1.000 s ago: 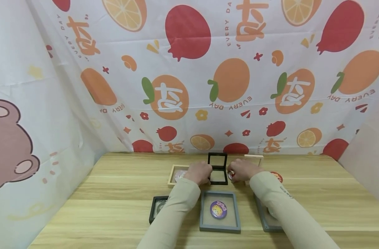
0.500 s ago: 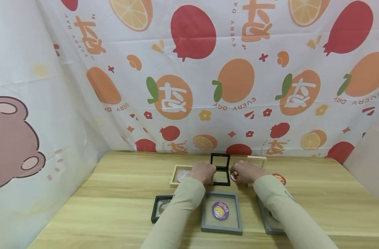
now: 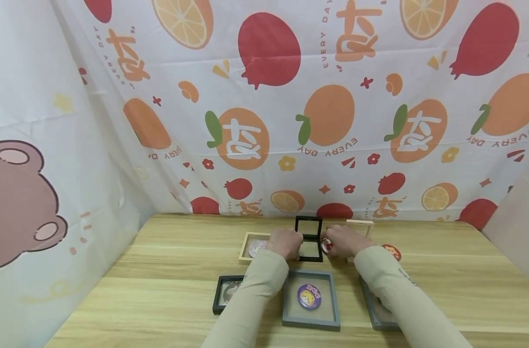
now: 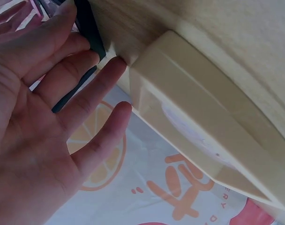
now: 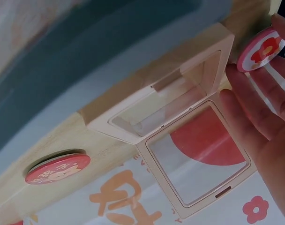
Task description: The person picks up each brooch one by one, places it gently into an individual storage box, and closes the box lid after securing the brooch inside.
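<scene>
My left hand [image 3: 286, 243] is at the left edge of a small black hinged display frame [image 3: 311, 259], its lid standing up. In the left wrist view the thumb and nearer fingers pinch the black rim [image 4: 92, 33], while the other two fingers stretch toward a cream frame [image 4: 189, 103]. My right hand [image 3: 343, 240] pinches a round badge [image 5: 262, 49] with a red flower, just right of the black frame. Beside that hand a pale pink hinged frame [image 5: 198, 159] stands with its lid raised. Fingertips are partly hidden in the head view.
Nearer me stand a grey frame [image 3: 311, 323] holding a purple bear badge [image 3: 309, 297], a dark frame [image 3: 216, 302] at left and another grey frame [image 3: 373, 314] under the right sleeve. A red badge [image 3: 392, 251] lies at right. A fruit-print curtain [image 3: 264, 121] hangs behind the table.
The head view has shifted slightly. Both hands stay at nearly the same places, the left at the black frame and the right with the flower badge beside it.
</scene>
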Demonstrator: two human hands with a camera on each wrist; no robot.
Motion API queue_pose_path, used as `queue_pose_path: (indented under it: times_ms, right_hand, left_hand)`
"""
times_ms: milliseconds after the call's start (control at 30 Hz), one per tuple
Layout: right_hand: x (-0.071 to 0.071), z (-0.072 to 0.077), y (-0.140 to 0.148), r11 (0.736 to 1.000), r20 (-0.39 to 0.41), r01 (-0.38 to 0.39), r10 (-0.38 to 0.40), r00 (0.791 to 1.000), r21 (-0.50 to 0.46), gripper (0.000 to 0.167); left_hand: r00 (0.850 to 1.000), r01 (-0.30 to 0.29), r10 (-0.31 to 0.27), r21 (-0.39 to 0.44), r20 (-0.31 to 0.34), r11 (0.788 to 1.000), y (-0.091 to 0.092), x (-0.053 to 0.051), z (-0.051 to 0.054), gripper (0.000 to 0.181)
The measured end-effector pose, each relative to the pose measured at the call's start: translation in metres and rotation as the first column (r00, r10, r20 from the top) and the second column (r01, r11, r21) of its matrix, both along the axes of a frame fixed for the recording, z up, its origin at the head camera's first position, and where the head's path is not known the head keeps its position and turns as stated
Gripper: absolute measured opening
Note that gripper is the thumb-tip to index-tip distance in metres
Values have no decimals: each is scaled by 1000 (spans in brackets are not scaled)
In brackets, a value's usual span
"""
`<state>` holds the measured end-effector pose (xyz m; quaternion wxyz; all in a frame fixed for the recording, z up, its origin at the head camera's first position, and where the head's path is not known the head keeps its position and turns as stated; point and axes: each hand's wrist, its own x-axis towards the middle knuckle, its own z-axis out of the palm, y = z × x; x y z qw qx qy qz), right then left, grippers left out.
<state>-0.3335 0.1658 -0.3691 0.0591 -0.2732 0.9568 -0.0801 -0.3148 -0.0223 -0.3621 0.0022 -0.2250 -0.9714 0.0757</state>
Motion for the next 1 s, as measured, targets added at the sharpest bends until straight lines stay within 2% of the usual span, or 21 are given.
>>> queue_pose_path:
  times_ms: [233, 500, 733, 1000]
  right_hand:
    - [0, -1, 0, 999, -8, -8, 8, 1000, -53, 27]
    - [-4, -1, -1, 994, -40, -38, 34, 999, -103, 14]
    - [-6, -3, 1, 990, -107, -69, 56, 993, -124, 12]
    - [-6, -6, -1, 977, -173, -146, 119, 978, -152, 14]
  left_hand:
    - [1000, -10, 10, 10, 26, 1000, 0, 0, 0, 19]
    - [1000, -11, 11, 18, 16, 1000, 1, 0, 1, 22]
    - [1000, 0, 0, -1, 10, 1000, 1, -1, 2, 24]
    - [1000, 6, -6, 5, 19, 1000, 0, -2, 3, 26]
